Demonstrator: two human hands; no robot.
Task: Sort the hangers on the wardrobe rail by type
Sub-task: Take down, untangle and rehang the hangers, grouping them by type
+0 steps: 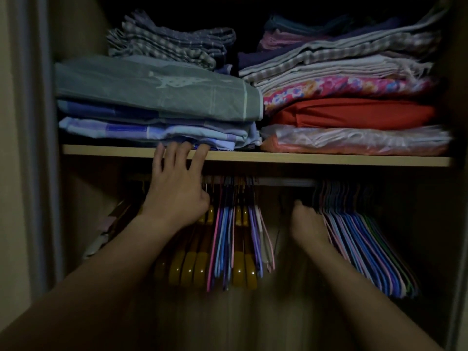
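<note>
Dim wardrobe, view up into it. The rail (283, 182) runs left to right under the shelf (329, 159); all hangers hang from it, arms sloping down and toward me.

My left hand (177, 188) reaches up with fingers spread and nearly straight, tips resting on the shelf's front edge, gripping nothing. Just behind it hang the amber plastic hangers (192, 267), mixed with thin wire hangers (222, 244) in pink, blue and purple.

My right hand (307, 224) is blurred. It lies against the left side of a second, tightly packed bunch of thin hangers (367, 247) at the right end of the rail. I cannot tell whether its fingers hold one.

Hooks are lost in shadow. Something pale hangs far left, unclear.

The shelf holds folded cloth: a grey-green quilt (152, 89) on blue checks at left, floral, red and plastic-wrapped pieces at right.
</note>
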